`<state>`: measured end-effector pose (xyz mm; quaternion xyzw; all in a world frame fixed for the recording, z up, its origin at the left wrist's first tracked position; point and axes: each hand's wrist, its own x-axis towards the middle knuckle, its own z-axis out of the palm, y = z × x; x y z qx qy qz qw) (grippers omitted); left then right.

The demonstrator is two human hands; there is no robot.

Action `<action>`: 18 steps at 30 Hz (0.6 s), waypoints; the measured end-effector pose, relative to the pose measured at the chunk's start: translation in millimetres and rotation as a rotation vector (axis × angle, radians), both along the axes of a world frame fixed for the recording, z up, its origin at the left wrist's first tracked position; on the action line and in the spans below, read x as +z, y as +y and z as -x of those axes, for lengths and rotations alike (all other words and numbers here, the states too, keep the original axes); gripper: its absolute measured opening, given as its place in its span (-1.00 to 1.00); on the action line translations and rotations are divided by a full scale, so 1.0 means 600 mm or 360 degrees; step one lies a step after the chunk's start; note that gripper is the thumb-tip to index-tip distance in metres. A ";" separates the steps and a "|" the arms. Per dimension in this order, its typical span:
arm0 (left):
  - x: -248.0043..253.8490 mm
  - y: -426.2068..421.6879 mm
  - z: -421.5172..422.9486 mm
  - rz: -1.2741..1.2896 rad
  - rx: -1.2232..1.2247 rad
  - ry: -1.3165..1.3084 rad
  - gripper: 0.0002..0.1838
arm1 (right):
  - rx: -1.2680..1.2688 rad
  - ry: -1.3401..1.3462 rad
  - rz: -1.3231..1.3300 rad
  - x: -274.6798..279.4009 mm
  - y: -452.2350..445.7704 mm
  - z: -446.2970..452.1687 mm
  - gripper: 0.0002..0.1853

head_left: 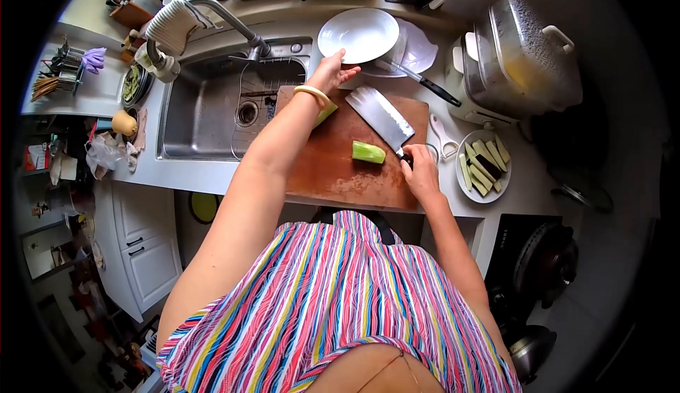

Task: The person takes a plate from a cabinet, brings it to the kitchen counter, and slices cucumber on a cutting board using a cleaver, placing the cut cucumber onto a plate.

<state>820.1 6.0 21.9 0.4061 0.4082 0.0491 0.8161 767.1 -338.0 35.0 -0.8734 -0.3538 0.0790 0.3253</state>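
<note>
My left hand reaches to the back of the counter and grips the near rim of a white bowl, thumb on its edge. My right hand is closed on the dark handle of a cleaver, whose broad blade lies over the wooden cutting board. Left of the handle, a short piece of green vegetable rests on the board. Another green piece is partly hidden behind my left wrist. To the right, a white plate holds several cut strips with dark and pale sides.
A sink with a faucet is at the left. Behind the board lie a long-handled utensil and a clear dish. A white peeler lies beside the plate. A steamer stands back right, near a stove.
</note>
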 end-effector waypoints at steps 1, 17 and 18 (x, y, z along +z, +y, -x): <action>0.006 0.004 0.013 -0.0053 -0.0045 0.0042 -0.46 | 0.0042 -0.0060 0.0015 -0.001 0.009 0.003 -0.70; 0.021 -0.212 0.247 -0.2721 -0.1760 -0.0307 -0.44 | -0.0102 -0.0156 0.0082 0.015 0.018 -0.028 -0.70; 0.021 -0.208 0.245 -0.2689 -0.1861 -0.0236 -0.43 | -0.0132 -0.0056 0.0117 0.034 0.011 -0.023 -0.75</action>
